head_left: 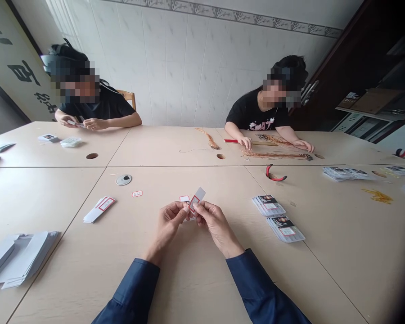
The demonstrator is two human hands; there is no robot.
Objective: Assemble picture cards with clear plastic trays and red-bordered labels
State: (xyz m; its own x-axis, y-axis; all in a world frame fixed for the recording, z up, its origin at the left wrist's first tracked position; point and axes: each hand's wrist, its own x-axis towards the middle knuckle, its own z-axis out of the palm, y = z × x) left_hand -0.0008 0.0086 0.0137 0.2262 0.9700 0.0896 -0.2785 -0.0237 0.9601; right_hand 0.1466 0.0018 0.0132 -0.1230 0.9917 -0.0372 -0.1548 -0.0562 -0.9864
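White card tag with a red-edged label stands pinched at the frame's centre between my left hand and right hand, both closed on it. White card strips lie to the left, printed card packs to the right, red-handled pliers beyond them.

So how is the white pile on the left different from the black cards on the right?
The white pile is plain; the black cards have printed fronts with red-edged labels. The white pile sprawls loosely; the black cards sit in two neater stacks. Both lie flat on the table.
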